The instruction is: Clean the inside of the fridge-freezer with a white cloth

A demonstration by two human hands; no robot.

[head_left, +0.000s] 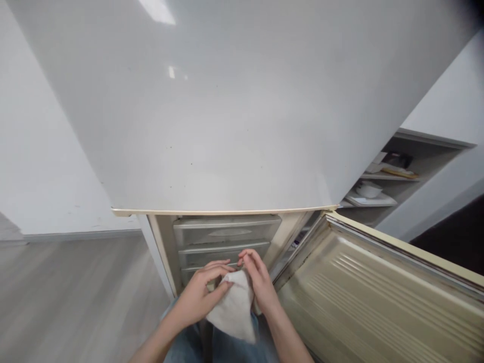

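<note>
White cloth [233,307] held between both hands, hanging before open freezer drawers [223,241] | left hand [200,292] fingers curled, pinching cloth's upper edge | right hand [259,282] closed on its top corner | freezer door [378,297] swung open right

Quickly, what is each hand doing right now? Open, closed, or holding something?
Left hand: closed on the white cloth, fingers pinching its upper edge.
Right hand: closed on the same white cloth, gripping its top corner.

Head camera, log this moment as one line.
hands: left and right both hold white cloth | freezer door: open | drawers: shut
</note>
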